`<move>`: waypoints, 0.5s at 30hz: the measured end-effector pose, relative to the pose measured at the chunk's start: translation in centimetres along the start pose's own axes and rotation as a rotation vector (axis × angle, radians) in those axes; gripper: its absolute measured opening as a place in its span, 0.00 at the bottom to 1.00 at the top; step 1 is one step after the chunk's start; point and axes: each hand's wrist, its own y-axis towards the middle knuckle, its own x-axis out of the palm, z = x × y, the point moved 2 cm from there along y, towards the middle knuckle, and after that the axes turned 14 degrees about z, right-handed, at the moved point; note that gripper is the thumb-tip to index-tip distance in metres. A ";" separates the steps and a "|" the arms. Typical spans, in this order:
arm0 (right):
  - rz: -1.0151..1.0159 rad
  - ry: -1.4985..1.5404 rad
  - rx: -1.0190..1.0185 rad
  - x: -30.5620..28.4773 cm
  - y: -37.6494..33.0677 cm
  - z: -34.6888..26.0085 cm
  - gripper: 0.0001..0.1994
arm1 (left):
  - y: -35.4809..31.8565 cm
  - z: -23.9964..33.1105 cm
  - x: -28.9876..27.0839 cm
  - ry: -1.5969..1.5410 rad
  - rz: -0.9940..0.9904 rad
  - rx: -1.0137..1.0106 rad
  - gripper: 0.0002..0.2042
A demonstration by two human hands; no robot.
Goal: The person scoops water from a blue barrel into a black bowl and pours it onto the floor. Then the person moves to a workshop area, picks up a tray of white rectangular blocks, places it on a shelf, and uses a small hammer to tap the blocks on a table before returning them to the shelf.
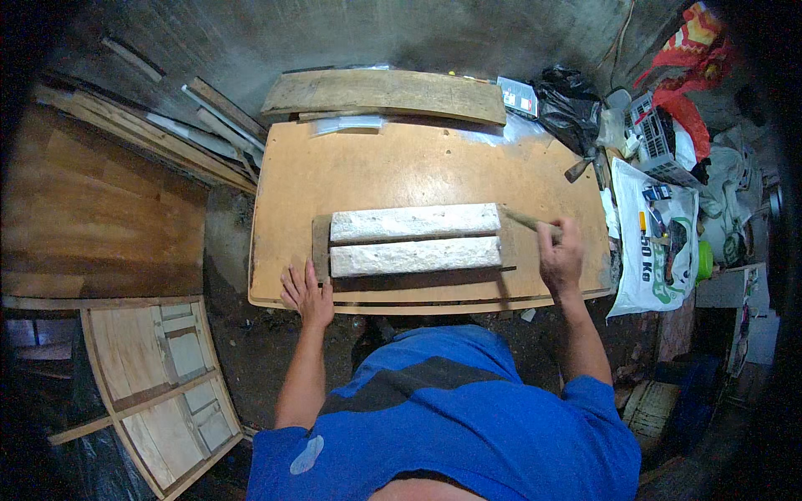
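Two long white blocks with rough, pitted tops lie parallel on the table, the far block (415, 221) and the near block (415, 256), a narrow dark gap between them. A brown strip of board (321, 238) shows past their left ends. My left hand (307, 294) rests on the tabletop with spread fingers, just left of the near block and by that strip. In my right hand (560, 257) is a slim brown stick-like tool (524, 220), slightly blurred. Its tip points to the right end of the far block; whether they touch I cannot tell.
The wooden table (401, 163) has a wide plank (384, 93) along its back edge. A black plastic bag (568, 108), a grey crate (656, 138) and a white sack (652, 238) crowd the right side. Wood lengths (142, 134) lean at left, above a panelled wooden frame (163, 384).
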 end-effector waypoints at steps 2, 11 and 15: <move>-0.109 -0.070 -0.007 1.1 0.2 -0.1 0.13 | 0.0 0.0 0.0 0.010 0.000 0.010 0.34; -0.123 0.082 -0.040 4.3 0.0 -3.9 0.12 | -0.1 0.1 0.0 0.016 0.011 -0.005 0.34; -0.278 0.149 -0.155 5.9 -0.5 -6.1 0.12 | -0.1 0.1 -0.2 0.019 -0.043 -0.033 0.35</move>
